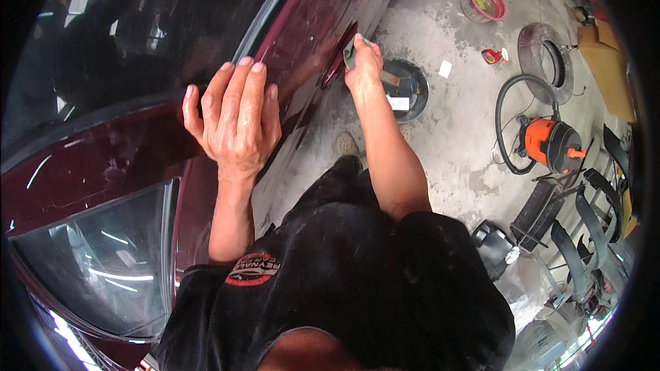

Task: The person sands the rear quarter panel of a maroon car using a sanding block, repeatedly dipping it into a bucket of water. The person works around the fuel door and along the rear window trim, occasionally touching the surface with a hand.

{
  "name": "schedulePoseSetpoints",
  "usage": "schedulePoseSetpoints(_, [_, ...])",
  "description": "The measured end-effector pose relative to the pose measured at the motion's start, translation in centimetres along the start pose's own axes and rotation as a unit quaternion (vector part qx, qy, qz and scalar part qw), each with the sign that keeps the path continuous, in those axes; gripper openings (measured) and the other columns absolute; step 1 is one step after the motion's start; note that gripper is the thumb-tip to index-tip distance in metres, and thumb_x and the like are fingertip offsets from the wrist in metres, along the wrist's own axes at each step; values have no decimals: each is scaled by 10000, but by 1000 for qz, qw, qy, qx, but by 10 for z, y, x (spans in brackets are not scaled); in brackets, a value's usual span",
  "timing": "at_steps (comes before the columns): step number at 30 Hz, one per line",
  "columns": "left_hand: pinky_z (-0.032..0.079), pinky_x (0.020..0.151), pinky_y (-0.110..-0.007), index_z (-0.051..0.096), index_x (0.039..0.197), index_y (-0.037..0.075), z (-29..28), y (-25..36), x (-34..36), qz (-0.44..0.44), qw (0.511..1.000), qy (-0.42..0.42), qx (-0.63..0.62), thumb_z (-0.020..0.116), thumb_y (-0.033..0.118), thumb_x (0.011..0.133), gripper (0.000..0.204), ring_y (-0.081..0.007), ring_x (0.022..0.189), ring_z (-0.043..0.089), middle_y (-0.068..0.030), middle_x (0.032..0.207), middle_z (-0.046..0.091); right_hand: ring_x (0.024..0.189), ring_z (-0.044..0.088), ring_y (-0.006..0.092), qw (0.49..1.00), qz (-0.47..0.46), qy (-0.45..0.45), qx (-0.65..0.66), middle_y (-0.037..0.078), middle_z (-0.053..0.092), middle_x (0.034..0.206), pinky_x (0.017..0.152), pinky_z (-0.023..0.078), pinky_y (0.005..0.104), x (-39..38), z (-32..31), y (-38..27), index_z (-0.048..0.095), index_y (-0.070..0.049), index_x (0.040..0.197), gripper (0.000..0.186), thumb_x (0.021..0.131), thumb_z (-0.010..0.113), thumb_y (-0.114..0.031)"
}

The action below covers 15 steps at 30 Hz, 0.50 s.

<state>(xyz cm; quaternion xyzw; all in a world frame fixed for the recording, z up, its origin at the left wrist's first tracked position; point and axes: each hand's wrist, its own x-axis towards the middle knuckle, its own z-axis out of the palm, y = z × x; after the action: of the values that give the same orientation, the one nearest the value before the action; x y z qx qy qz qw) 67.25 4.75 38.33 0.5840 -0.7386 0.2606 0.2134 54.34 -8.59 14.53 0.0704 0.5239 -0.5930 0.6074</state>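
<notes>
A dark maroon car (pixel 302 24) stands along my left side, with dark window glass (pixel 185 20) at the upper left. My left hand (pixel 240 124) lies over the car's edge below the glass. Its fingers are stretched out and slightly spread, holding nothing. Further ahead, my right hand (pixel 366 67) is closed on a small folded grey-green sheet (pixel 350 53), its exact kind unclear. The sheet is at the car's side panel, beside a shiny reddish patch (pixel 333 74). My hand hides part of the sheet.
On the concrete floor to the right are a round black container (pixel 418 86), a pink basin (pixel 500 8), a red spray bottle (pixel 492 56), a tyre (pixel 529 62) and an orange-black vacuum cleaner (pixel 540 139) with its hose. Dark trim pieces (pixel 569 251) lie at the lower right.
</notes>
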Motion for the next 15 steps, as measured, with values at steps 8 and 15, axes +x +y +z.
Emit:
schedulePoseSetpoints(8, [274,1162,-445,729,1165,113,-2,2,0,7,1000,-8,12,762,143,850,318,-210,1134,660,-30,1148,740,963,555,162,981,-111,-14,-157,48,630,1054,879,479,354,-21,-13,13,591,-39,1118,228,1003,661,-224])
schedulePoseSetpoints(15, [272,1162,-446,719,1180,111,0,1,1,12,1000,-7,3,760,146,850,334,-214,1139,659,-32,1167,731,1028,542,204,967,-186,-18,-175,100,622,1088,931,442,380,-17,5,-12,610,-25,1070,230,979,684,-223])
